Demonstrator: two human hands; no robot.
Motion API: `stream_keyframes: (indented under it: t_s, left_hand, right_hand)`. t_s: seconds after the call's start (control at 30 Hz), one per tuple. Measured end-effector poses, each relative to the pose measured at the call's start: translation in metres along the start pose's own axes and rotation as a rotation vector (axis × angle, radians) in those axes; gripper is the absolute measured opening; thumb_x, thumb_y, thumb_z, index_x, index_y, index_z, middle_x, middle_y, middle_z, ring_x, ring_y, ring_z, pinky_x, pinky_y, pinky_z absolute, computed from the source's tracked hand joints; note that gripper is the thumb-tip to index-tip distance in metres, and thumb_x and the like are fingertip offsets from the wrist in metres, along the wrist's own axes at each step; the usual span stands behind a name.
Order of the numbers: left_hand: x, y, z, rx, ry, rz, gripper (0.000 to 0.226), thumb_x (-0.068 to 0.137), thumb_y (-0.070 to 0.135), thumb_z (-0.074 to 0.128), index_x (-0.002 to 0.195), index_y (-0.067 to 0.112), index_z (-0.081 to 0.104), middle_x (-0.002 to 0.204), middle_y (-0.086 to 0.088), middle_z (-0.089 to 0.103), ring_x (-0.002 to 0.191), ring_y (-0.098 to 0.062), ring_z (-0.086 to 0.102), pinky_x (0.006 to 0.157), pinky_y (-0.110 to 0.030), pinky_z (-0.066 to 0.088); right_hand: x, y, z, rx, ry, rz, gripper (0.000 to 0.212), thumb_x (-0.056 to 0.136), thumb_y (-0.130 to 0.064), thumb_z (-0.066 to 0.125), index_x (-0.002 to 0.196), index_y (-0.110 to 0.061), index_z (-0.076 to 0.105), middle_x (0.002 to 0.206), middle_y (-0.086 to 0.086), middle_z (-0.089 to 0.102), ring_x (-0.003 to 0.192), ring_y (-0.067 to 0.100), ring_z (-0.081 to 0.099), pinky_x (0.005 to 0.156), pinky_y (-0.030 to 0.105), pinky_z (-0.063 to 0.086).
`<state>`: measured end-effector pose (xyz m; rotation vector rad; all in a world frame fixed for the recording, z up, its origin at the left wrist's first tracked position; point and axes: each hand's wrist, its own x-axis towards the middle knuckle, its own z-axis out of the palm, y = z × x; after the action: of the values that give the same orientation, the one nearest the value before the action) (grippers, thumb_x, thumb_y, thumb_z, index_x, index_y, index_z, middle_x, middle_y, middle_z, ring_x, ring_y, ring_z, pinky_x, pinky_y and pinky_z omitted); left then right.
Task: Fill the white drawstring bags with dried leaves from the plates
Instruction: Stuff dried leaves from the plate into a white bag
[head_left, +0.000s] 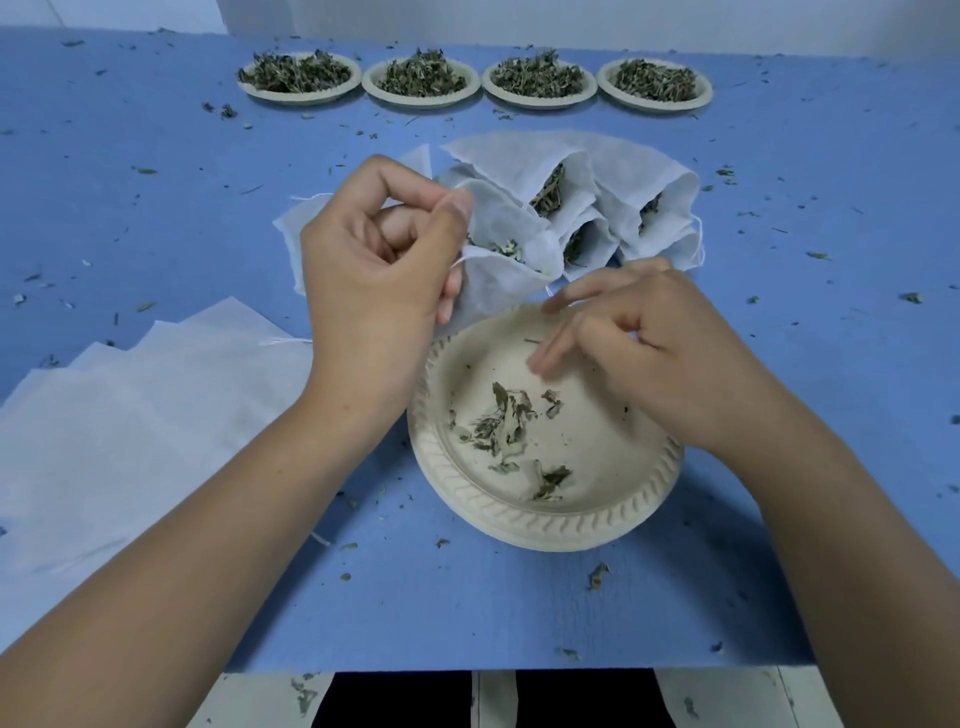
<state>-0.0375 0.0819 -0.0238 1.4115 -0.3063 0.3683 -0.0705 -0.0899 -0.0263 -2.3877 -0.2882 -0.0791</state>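
Left hand (374, 270) pinches bag (498, 270) mouth open at plate (545, 525) far rim. Right hand (649, 353) over plate, fingers loosely bent; can't tell if grasping anything. Few leaves (506, 421) on plate.

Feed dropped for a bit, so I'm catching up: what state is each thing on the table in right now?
held bag: mouth open, some leaves inside.
near plate: almost empty, a few leaves on it.
left hand: pinches the held bag's mouth.
right hand: fingers loose over the near plate, nothing visible in them.
far plates: four, heaped with leaves.
filled bags: leaves inside, mouths undrawn.
empty bags: flat, stacked at left.
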Motion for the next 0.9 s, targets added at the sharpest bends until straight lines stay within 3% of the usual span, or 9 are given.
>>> stream_keyframes:
  t_s: [0.07, 0.17, 0.27, 0.33, 0.43, 0.53, 0.63, 0.77, 0.9]
  left_hand:
    - [0.0, 0.0, -0.001, 0.001, 0.0, 0.003, 0.025, 0.094, 0.005, 0.059, 0.073, 0.015, 0.05, 0.042, 0.014, 0.046, 0.036, -0.005, 0.04, 0.041, -0.019, 0.035]
    - [0.002, 0.0, -0.003, 0.007, 0.013, 0.008, 0.025, 0.093, 0.005, 0.059, 0.072, 0.017, 0.051, 0.042, 0.013, 0.046, 0.036, -0.007, 0.039, 0.043, -0.02, 0.036]
    - [0.003, 0.0, -0.003, 0.004, 0.015, 0.007, 0.025, 0.093, 0.005, 0.059, 0.072, 0.017, 0.052, 0.042, 0.013, 0.046, 0.036, -0.007, 0.039, 0.043, -0.02, 0.037]
    - [0.002, -0.001, -0.003, 0.003, 0.008, 0.004, 0.025, 0.093, 0.006, 0.059, 0.072, 0.017, 0.051, 0.042, 0.014, 0.045, 0.036, -0.007, 0.039, 0.042, -0.02, 0.036]
    - [0.001, -0.001, -0.002, 0.014, -0.001, 0.002, 0.025, 0.094, 0.005, 0.059, 0.073, 0.015, 0.05, 0.042, 0.013, 0.045, 0.036, -0.006, 0.04, 0.041, -0.02, 0.036]
    - [0.0, -0.001, -0.002, 0.017, -0.004, 0.001, 0.025, 0.094, 0.005, 0.059, 0.073, 0.015, 0.05, 0.041, 0.014, 0.045, 0.036, -0.006, 0.041, 0.04, -0.02, 0.035]
    - [0.001, -0.001, -0.002, 0.014, 0.002, -0.002, 0.025, 0.094, 0.005, 0.059, 0.073, 0.015, 0.05, 0.042, 0.013, 0.045, 0.036, -0.006, 0.04, 0.041, -0.02, 0.035]
    - [0.001, -0.001, -0.002, 0.016, 0.013, -0.001, 0.025, 0.093, 0.006, 0.059, 0.073, 0.016, 0.051, 0.042, 0.013, 0.046, 0.036, -0.006, 0.039, 0.041, -0.02, 0.035]
    - [0.0, -0.001, -0.002, 0.02, -0.004, 0.002, 0.024, 0.093, 0.006, 0.06, 0.073, 0.016, 0.051, 0.043, 0.013, 0.046, 0.036, -0.006, 0.04, 0.04, -0.02, 0.035]
  right_hand:
    - [0.002, 0.002, 0.0, -0.148, 0.112, -0.08, 0.046, 0.081, -0.032, 0.036, 0.074, -0.003, 0.072, 0.08, 0.009, 0.07, 0.094, 0.021, 0.057, 0.094, 0.019, 0.034]
    - [0.003, 0.001, 0.007, -0.16, -0.019, -0.115, 0.034, 0.089, -0.016, 0.042, 0.082, 0.006, 0.068, 0.09, 0.012, 0.069, 0.087, 0.026, 0.061, 0.084, 0.038, 0.045]
    - [-0.002, -0.002, 0.009, 0.104, -0.188, -0.051, 0.035, 0.084, -0.023, 0.045, 0.082, -0.007, 0.076, 0.083, -0.005, 0.073, 0.08, 0.012, 0.067, 0.076, 0.026, 0.052]
    - [-0.002, -0.002, 0.004, 0.253, -0.132, -0.016, 0.037, 0.08, -0.024, 0.044, 0.081, -0.007, 0.076, 0.074, -0.003, 0.073, 0.072, 0.012, 0.068, 0.067, 0.02, 0.052]
    - [0.004, 0.006, 0.003, -0.057, 0.05, -0.11, 0.043, 0.087, -0.028, 0.042, 0.083, 0.007, 0.068, 0.081, 0.015, 0.069, 0.081, 0.03, 0.063, 0.074, 0.039, 0.048]
    - [0.002, 0.001, 0.013, -0.109, -0.096, -0.135, 0.041, 0.087, -0.025, 0.038, 0.087, 0.0, 0.071, 0.095, 0.004, 0.071, 0.092, 0.016, 0.064, 0.087, 0.038, 0.048]
    - [-0.002, -0.005, 0.012, 0.183, -0.242, -0.076, 0.034, 0.087, -0.019, 0.044, 0.085, -0.008, 0.076, 0.086, -0.004, 0.073, 0.078, 0.004, 0.066, 0.078, 0.026, 0.054]
    - [-0.001, 0.0, -0.003, 0.264, -0.083, -0.006, 0.032, 0.093, -0.011, 0.047, 0.075, -0.008, 0.074, 0.063, 0.005, 0.066, 0.054, 0.009, 0.059, 0.06, 0.032, 0.052]
    - [-0.004, -0.007, 0.0, 0.279, -0.399, 0.004, 0.028, 0.098, -0.008, 0.047, 0.089, -0.003, 0.073, 0.084, 0.006, 0.07, 0.07, 0.013, 0.063, 0.074, 0.03, 0.054]
